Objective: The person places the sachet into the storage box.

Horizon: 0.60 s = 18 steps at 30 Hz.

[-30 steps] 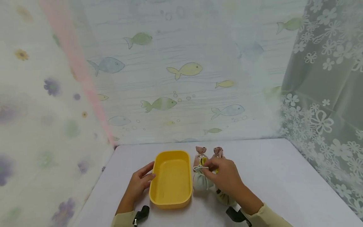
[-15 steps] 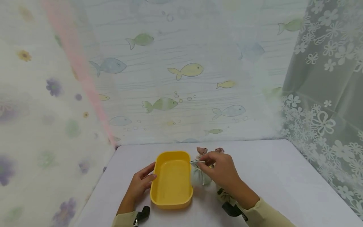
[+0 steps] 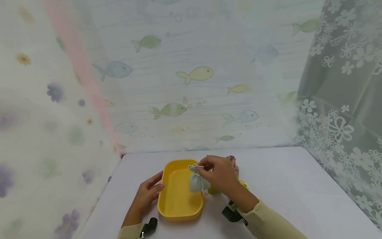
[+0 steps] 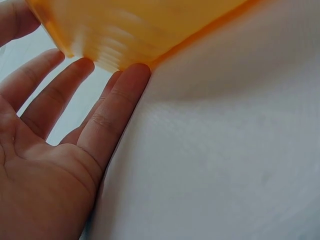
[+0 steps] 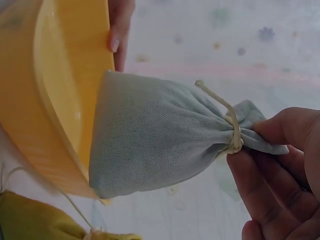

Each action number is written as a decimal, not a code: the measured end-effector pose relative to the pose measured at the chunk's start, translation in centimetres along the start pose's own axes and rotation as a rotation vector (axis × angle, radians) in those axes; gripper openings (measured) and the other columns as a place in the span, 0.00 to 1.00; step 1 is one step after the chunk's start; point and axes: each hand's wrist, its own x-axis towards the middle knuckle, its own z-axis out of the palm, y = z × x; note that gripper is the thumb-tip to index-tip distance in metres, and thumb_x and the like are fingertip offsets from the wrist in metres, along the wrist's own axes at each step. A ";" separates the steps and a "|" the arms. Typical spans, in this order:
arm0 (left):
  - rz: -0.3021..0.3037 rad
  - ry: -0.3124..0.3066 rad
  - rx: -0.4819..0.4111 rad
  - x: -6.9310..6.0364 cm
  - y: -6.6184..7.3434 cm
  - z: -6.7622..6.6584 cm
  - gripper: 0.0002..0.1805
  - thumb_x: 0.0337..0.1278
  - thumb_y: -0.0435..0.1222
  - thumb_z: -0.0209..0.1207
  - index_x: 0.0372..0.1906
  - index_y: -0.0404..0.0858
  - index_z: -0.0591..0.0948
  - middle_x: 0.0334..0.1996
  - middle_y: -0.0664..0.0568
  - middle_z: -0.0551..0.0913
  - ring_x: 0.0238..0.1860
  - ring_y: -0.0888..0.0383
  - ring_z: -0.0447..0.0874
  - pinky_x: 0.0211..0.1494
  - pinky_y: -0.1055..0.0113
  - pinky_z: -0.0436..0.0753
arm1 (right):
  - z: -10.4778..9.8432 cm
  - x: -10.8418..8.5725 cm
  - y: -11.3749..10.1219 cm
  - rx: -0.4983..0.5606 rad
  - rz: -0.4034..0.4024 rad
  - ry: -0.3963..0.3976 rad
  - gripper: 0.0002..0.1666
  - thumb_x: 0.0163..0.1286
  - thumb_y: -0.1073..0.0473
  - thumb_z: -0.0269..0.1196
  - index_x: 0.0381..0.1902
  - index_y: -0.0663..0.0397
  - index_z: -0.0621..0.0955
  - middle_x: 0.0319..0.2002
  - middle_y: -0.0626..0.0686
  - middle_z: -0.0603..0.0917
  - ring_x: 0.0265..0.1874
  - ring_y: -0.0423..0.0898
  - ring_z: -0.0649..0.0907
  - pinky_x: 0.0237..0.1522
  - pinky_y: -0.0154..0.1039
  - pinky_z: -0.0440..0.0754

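A pale blue-green cloth pouch (image 3: 197,182), tied with a cream cord, hangs over the right side of the yellow tray (image 3: 179,217). My right hand (image 3: 222,174) pinches its gathered top between thumb and fingers; in the right wrist view the pouch (image 5: 155,135) lies sideways from the fingertips of my right hand (image 5: 280,185). At the tray's left side, my left hand (image 3: 146,196) touches the rim with fairly straight fingers. The left wrist view shows fingertips of that hand (image 4: 65,150) against the tray's wall (image 4: 130,30).
Right of the tray, partly behind my right hand, are a pinkish patterned pouch (image 3: 236,171) and a yellow-green one (image 3: 213,190). A black wrist device (image 3: 231,215) covers part of another item. Printed curtains surround the white table (image 3: 286,186).
My right hand has lifted the pale pouch from among the others and carried it left over the tray's edge. The left hand has stayed at the tray.
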 end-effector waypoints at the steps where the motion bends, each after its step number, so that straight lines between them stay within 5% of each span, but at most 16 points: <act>1: 0.002 0.001 0.001 0.0 0.0 0.0 0.36 0.56 0.49 0.74 0.71 0.58 0.77 0.74 0.56 0.74 0.69 0.50 0.79 0.57 0.59 0.88 | 0.3 0.2 -0.1 0.004 0.015 -0.010 0.06 0.62 0.52 0.77 0.33 0.36 0.87 0.29 0.32 0.87 0.27 0.26 0.84 0.36 0.36 0.88; 18: -0.013 0.008 0.027 0.1 0.1 0.0 0.36 0.55 0.51 0.74 0.71 0.59 0.77 0.73 0.56 0.74 0.69 0.50 0.78 0.59 0.57 0.87 | 4.0 2.8 0.1 0.020 0.046 -0.106 0.05 0.67 0.50 0.74 0.34 0.40 0.87 0.29 0.36 0.87 0.29 0.31 0.84 0.35 0.29 0.85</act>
